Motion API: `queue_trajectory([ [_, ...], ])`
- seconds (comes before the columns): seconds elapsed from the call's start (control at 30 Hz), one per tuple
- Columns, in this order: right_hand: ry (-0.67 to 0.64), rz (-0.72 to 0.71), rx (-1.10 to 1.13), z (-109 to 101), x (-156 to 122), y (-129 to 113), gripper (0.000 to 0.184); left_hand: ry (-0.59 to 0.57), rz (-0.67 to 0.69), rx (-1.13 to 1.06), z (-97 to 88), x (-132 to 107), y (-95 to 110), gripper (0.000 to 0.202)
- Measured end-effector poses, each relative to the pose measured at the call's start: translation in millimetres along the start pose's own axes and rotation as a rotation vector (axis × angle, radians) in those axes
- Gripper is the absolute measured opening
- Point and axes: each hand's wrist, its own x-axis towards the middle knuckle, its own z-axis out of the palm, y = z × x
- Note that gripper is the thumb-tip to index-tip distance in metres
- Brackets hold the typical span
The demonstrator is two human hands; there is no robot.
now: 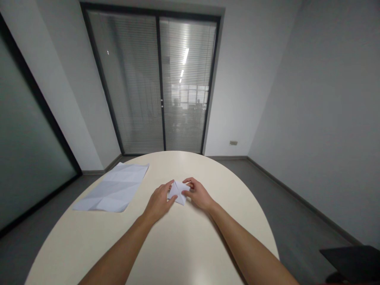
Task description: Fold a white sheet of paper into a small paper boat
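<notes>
A small piece of folded white paper [179, 191], with crease lines and pointed corners, is between my two hands near the middle of the table. My left hand [160, 201] grips its left edge, the thumb lying over the near left part. From the right, my right hand [199, 194] pinches the other edge between thumb and fingers. The paper's underside is hidden, and I cannot tell whether it touches the tabletop.
The round cream table [178, 245] carries a large creased white sheet [114, 188] on its left side. Beyond the table is a dark-framed glass door [162, 87] with blinds. A black object [353, 261], perhaps a chair, stands at the lower right.
</notes>
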Motion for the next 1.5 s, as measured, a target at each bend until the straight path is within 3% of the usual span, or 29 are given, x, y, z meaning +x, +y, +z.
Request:
queue_trajectory([
  [0.23, 0.028, -0.124, -0.154, 1.1, -1.2, -15.7, 0.025, 0.133, 0.084, 0.035, -7.8, 4.0, 14.8, 0.032],
  [0.43, 0.035, -0.209, -0.372, 4.4, -7.2, -33.9, 0.02, 0.132, 0.128, 0.073, -12.6, 5.2, 22.1, 0.028],
  [0.6, 0.054, -0.25, -0.418, 5.1, -8.2, -34.5, 0.022, 0.14, 0.134, 0.06, -14.2, 5.8, 23.7, 0.024],
  [1.13, 0.057, -0.2, -0.376, 3.1, -5.7, -32.6, 0.024, 0.105, 0.0, 0.018, -12.4, 4.9, 22.1, 0.023],
  [1.5, 0.121, -0.16, -0.361, -8.1, -1.5, -17.4, 0.021, 0.161, -0.157, -0.133, -7.8, 4.6, 7.7, 0.022],
])
